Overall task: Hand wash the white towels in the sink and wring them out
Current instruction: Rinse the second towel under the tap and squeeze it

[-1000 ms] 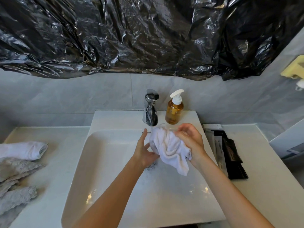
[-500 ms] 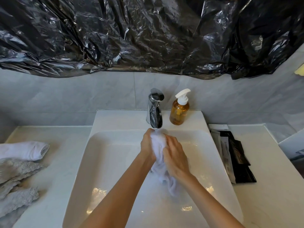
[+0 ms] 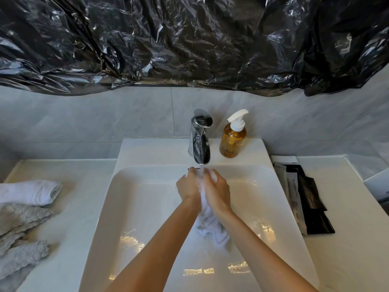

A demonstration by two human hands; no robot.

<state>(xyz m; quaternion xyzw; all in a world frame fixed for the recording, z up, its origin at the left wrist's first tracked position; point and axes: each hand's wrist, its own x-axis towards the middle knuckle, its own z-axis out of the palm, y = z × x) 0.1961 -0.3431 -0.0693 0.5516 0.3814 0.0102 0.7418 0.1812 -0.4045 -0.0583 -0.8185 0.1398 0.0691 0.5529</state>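
Where both hands (image 3: 203, 189) clasp, white towel (image 3: 212, 228) mostly hidden.

2 white towels (image 3: 210, 226), 1 faucet (image 3: 200, 138), 1 soap btl (image 3: 232, 140), 2 hands (image 3: 203, 186).

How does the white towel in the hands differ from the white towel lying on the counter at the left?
The white towel in the sink is held between the left hand and right hand under the faucet, bunched and hanging down; the white towel on the counter lies loosely folded and untouched. The first is under running water; the second is away from it. Both are white cloth.
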